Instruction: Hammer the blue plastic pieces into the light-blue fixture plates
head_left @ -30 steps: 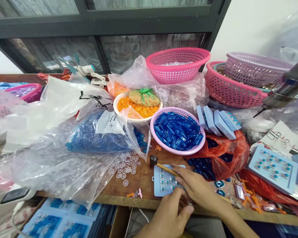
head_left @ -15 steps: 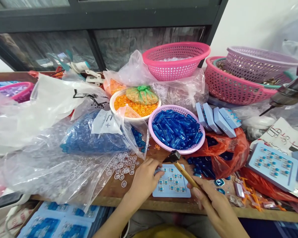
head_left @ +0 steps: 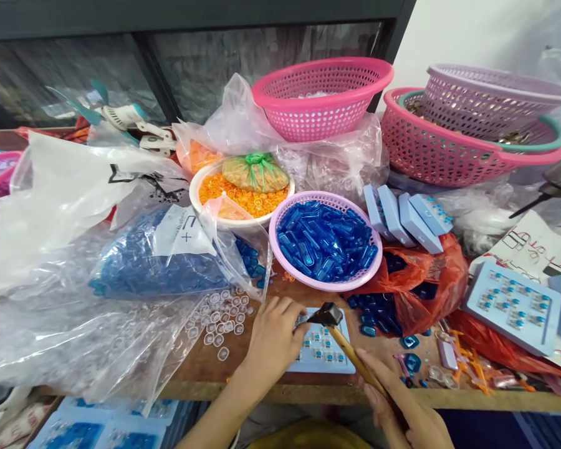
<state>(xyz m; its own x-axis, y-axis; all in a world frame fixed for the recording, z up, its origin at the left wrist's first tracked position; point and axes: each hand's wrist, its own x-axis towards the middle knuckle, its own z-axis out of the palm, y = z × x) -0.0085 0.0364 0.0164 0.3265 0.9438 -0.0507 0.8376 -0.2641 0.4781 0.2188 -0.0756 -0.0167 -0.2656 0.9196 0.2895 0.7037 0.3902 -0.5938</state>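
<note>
The right hand closes its fingers around a wooden-handled hammer, whose head sits just beside the left hand's open fingers on a pale blue switch tray; a mistimed blow could strike them.

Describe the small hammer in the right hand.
The small hammer has a dark, blocky head on a straight, light wooden handle. The right hand grips the handle's lower end. The hammer slants up and away from that hand, its head at the top edge of a pale blue plate, beside the left hand. Whether the head touches the plate cannot be told.
</note>
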